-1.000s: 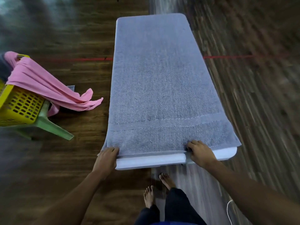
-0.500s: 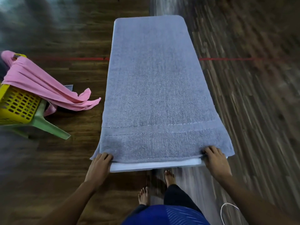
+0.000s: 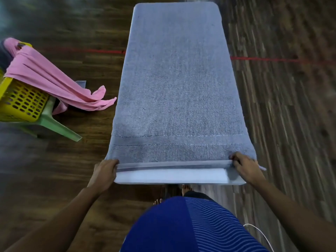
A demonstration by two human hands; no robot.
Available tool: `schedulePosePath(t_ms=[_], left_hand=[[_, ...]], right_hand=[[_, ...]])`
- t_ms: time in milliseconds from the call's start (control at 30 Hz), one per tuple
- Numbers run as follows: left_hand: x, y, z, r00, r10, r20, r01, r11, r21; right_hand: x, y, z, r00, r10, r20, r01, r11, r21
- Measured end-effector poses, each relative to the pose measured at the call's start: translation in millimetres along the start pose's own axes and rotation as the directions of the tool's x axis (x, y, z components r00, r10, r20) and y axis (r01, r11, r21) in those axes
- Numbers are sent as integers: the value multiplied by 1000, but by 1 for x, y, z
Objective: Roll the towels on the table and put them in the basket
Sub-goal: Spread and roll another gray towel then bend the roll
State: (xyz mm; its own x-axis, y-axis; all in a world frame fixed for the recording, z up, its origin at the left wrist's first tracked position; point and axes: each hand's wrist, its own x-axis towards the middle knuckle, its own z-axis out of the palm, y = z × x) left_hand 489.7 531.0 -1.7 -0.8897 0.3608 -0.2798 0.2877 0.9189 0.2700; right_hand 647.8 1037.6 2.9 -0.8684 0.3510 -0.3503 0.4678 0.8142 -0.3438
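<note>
A grey towel lies spread flat along the narrow white table, covering nearly all of it. Its near hem is turned up into a thin first fold. My left hand pinches the towel's near left corner. At the near right corner, my right hand pinches the folded hem. A yellow perforated basket stands at the far left on a green plastic stool, with a pink towel draped over its rim and trailing towards the table.
Dark wood floor surrounds the table, crossed by a red line. A white cable hangs by my right side. My bare feet stand under the table's near edge.
Both hands have lifted the towel's near edge off the table end and turned it over into a thin fold, baring a strip of white table. The view has shifted closer.
</note>
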Motion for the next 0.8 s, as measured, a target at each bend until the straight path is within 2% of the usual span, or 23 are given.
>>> schedulePosePath(t_ms=[100, 200, 267, 300, 400, 467, 567, 667, 800], left_hand=[[8, 12, -2, 997, -83, -1, 83, 995, 49], [4, 23, 0, 987, -107, -119, 129, 972, 197], [4, 31, 1, 978, -139, -157, 173, 958, 228], [2, 33, 4, 977, -147, -154, 176, 965, 197], [-1, 33, 16, 982, -115, -151, 109, 993, -45], [-6, 30, 20, 985, -66, -161, 48, 993, -111], [-17, 23, 22, 989, 11, -146, -22, 997, -72], [-24, 15, 19, 984, 105, -148, -106, 994, 1], [-20, 9, 15, 985, 117, -127, -111, 992, 53]], right_hand=[[11, -2, -6, 999, 53, 11, -53, 997, -65], [3, 4, -2, 981, 29, -192, -73, 971, -228], [-7, 13, 0, 958, -22, -286, -49, 969, -241], [-12, 19, 2, 956, -54, -288, -10, 976, -218], [-21, 28, 11, 963, -114, -245, 92, 991, -99], [-22, 26, 18, 967, -136, -217, 118, 988, -96], [-23, 16, 23, 976, -129, -173, 104, 984, -144], [-28, 8, 26, 977, -102, -189, 69, 982, -178], [-29, 6, 32, 979, -77, -188, 33, 973, -230]])
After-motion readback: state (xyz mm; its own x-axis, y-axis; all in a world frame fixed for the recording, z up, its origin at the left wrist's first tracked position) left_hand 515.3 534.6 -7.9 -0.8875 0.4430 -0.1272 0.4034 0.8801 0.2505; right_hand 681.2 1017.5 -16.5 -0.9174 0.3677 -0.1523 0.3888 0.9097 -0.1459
